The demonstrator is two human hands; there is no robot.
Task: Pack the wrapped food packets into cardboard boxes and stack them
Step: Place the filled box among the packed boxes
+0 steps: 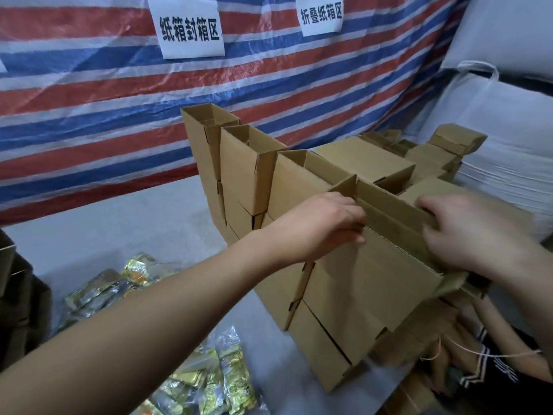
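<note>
A brown cardboard box point(374, 277) sits on top of the stack nearest me, its top flaps standing up. My left hand point(323, 226) grips the box's left upper edge, fingers curled over the flap. My right hand point(466, 232) holds the right end of the same box, fingers curled over its rim. Behind it a row of open-topped cardboard boxes point(248, 169) runs toward the tarpaulin. Shiny gold and silver wrapped food packets point(104, 292) lie loose on the grey surface at lower left, with more packets point(209, 384) near the bottom edge.
A red, white and blue striped tarpaulin point(89, 94) with two paper signs hangs behind. White bulk sacks point(508, 115) stand at right. More closed boxes point(434, 157) pile up at the back right. Another person's arm and dark clothing point(502, 363) show at lower right. Dark cartons point(18, 295) stand at far left.
</note>
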